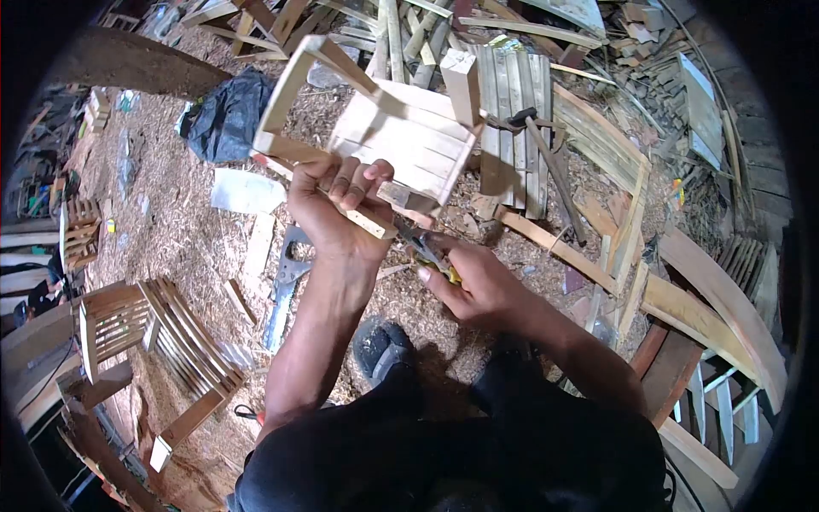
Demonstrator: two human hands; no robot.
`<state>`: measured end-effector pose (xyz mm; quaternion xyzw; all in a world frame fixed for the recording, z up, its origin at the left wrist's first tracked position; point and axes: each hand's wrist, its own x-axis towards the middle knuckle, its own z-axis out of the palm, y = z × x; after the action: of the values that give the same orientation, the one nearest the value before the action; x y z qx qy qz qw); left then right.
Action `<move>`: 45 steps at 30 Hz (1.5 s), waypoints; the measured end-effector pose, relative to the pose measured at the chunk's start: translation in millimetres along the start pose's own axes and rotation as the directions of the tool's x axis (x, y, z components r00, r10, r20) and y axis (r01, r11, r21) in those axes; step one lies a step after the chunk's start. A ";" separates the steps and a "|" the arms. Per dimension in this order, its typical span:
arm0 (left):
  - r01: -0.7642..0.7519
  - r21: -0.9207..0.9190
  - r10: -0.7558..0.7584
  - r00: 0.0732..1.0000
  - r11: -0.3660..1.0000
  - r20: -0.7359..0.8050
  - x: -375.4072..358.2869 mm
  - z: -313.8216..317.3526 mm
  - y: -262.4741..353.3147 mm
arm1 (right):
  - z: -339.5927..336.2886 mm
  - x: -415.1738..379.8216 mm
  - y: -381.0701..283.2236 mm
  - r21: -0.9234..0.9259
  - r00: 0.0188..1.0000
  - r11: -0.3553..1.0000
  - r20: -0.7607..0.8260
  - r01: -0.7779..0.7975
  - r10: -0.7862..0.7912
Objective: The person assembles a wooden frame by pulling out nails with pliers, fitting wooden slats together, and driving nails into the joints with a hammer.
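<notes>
A small pale wooden chair (408, 136) with a slatted panel and square legs is tilted up in front of me. My left hand (334, 205) is wrapped round one of its rails, fingers curled towards me. Pliers (418, 246) with yellow on the handles are gripped in my right hand (478, 282). Their jaws reach the end of the chair's wood near my left hand. Whether they pinch anything, such as a nail, is too small to tell.
Wood shavings cover the floor. A handsaw (285, 290) and white sheet (246, 189) lie left, near a black plastic bag (229, 118). A slatted chair (175, 337) stands lower left. A hammer (550, 162) rests on slats to the right, among curved wooden frames (636, 222).
</notes>
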<state>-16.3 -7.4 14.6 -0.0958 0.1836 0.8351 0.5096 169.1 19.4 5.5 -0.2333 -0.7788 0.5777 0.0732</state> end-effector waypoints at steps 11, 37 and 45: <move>0.084 -0.032 -0.089 0.978 0.996 -0.191 -1.8 -4.9 -10.9 | 8.0 2.8 10.6 -0.063 0.965 0.982 -0.184 0.180 -0.189; 0.060 0.247 0.005 0.967 0.967 -0.256 4.8 -10.3 -12.7 | -4.4 -5.7 -6.6 0.122 0.968 0.960 0.033 -0.252 0.249; 0.075 0.359 -0.024 0.989 0.930 -0.143 -3.4 -9.9 -4.2 | -5.7 -5.9 -10.2 0.068 0.906 0.929 0.253 -0.365 0.338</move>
<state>-11.2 -12.4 5.8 -0.0613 0.3667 0.7651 0.5258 173.7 19.3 17.7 -0.2947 -0.6929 0.6483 -0.1127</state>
